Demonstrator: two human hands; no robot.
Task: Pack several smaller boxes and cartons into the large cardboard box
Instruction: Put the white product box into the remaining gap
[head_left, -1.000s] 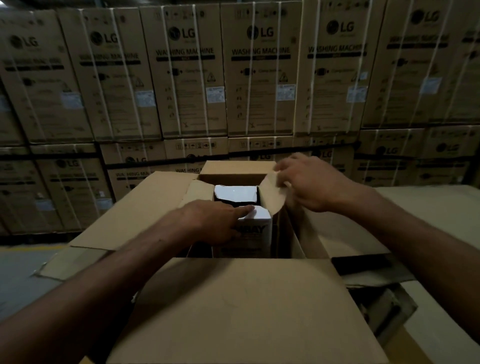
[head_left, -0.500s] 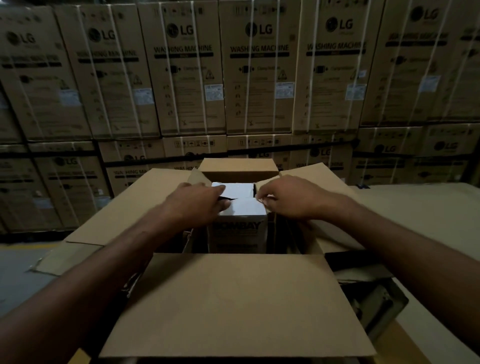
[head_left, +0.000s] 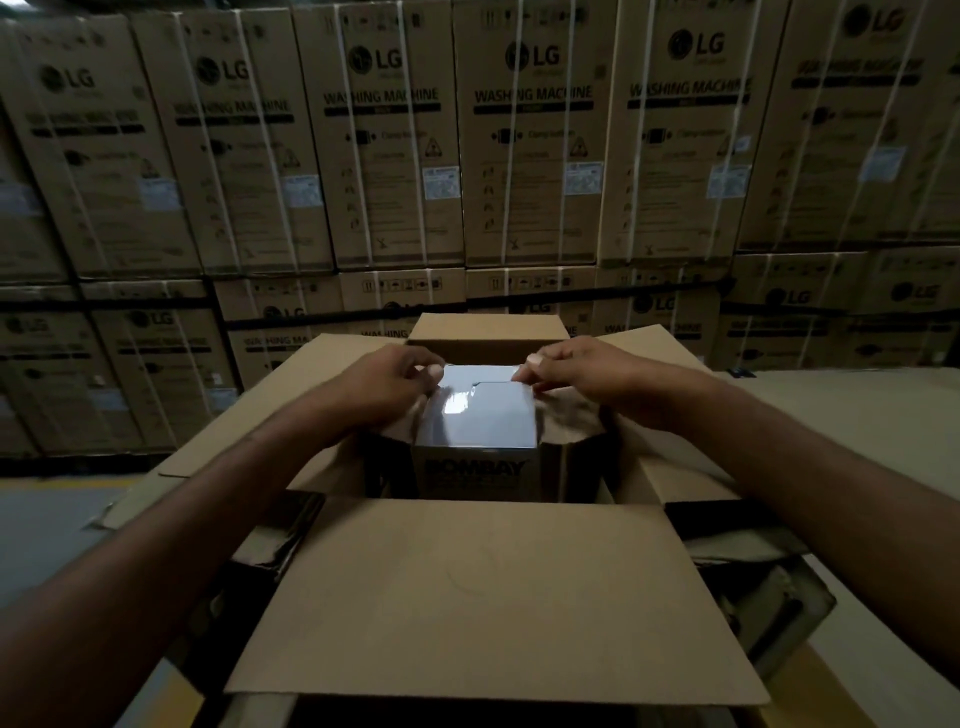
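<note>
Four flaps of the large cardboard box (head_left: 493, 597) are seen folded outward, the nearest at 6 o'clock filling the lower centre of the view. Beyond it, at the centre, a small carton (head_left: 477, 415) with a pale glossy top and the word BOMBAY printed on its near face is seen standing upright inside the box opening, its top about level with the rim. The left hand (head_left: 384, 387), at 10 o'clock of the carton, is curled with fingertips pinched on the far left corner of the carton's top. The right hand (head_left: 582, 376), at 2 o'clock, is likewise curled, its fingertips pinched at the far right corner. Both forearms are extended over the side flaps. At 12 o'clock, past the far flap, a wall of stacked washing machine cartons (head_left: 530, 156), strapped with white bands, is shown.
</note>
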